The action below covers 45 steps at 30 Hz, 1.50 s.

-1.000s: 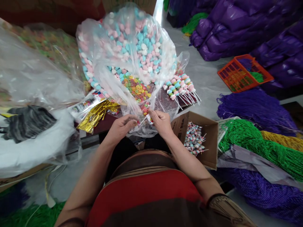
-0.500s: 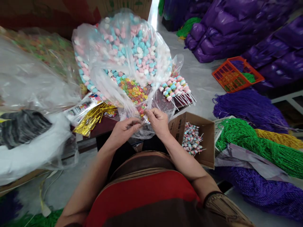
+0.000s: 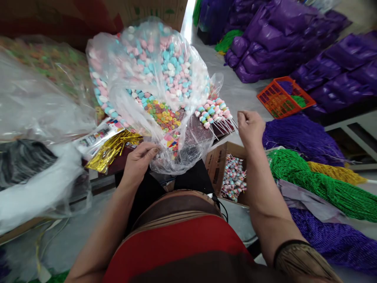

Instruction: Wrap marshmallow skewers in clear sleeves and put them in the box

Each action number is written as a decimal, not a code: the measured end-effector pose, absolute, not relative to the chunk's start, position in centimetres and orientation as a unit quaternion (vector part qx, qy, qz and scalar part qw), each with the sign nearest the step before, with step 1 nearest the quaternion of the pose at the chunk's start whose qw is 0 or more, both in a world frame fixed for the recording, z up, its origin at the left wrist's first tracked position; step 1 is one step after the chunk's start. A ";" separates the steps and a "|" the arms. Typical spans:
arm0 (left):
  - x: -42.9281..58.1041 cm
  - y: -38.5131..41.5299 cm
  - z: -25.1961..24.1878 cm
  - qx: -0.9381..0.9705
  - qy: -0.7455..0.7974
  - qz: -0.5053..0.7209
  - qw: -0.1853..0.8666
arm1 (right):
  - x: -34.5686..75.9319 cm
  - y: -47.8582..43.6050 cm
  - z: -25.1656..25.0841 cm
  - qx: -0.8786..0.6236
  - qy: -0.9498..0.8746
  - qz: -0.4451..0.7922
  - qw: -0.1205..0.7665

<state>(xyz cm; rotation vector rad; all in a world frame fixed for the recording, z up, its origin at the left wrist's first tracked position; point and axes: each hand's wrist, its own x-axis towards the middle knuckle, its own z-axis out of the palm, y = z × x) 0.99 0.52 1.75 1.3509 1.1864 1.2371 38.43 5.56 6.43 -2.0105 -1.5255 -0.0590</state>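
Observation:
My left hand (image 3: 140, 158) pinches the edge of a small clear bag with a colourful print (image 3: 171, 141), in front of the large clear plastic bag (image 3: 114, 88) of pink, blue and white marshmallows and ring gummies (image 3: 165, 114). Its thumb and forefinger are pressed together. My right hand (image 3: 251, 126) is raised at the right, fingers curled closed, close to the stick ends of the marshmallow skewers (image 3: 213, 112). What it holds, if anything, cannot be made out. Below it, a cardboard box (image 3: 215, 167) contains several wrapped candy skewers (image 3: 234, 177), partly hidden by my right forearm.
Gold twist ties (image 3: 113, 151) and a stack of printed packets (image 3: 98, 135) lie on the dark table (image 3: 196, 131). An orange basket (image 3: 271, 96) stands on the floor at right, near purple bags (image 3: 273, 35) and bundles of green strands (image 3: 309, 181). Another candy bag (image 3: 44, 98) fills the left.
My right hand has left my left hand at the bag's front and moved right to the skewers' stick ends. My left hand has shifted slightly left, and the printed clear bag now shows beside it.

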 end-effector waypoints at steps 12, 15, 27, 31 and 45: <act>1.0 0.9 0.7 0.472 0.499 0.516 0.511 | 42.0 8.4 0.9 -0.798 -0.522 0.050 0.297; 1.0 1.0 0.4 0.458 0.501 0.521 0.518 | 42.4 8.4 1.1 -0.790 -0.480 0.077 0.374; 0.7 0.7 0.4 0.573 0.442 0.510 0.466 | 36.0 -0.9 6.0 -0.572 -0.594 0.282 0.490; 0.2 0.6 0.5 0.601 0.435 0.501 0.447 | 34.6 -1.8 6.8 -0.555 -0.662 0.263 0.430; -0.4 1.1 2.0 0.689 0.392 0.467 0.392 | 35.5 -2.6 7.7 -0.551 -0.751 0.156 0.329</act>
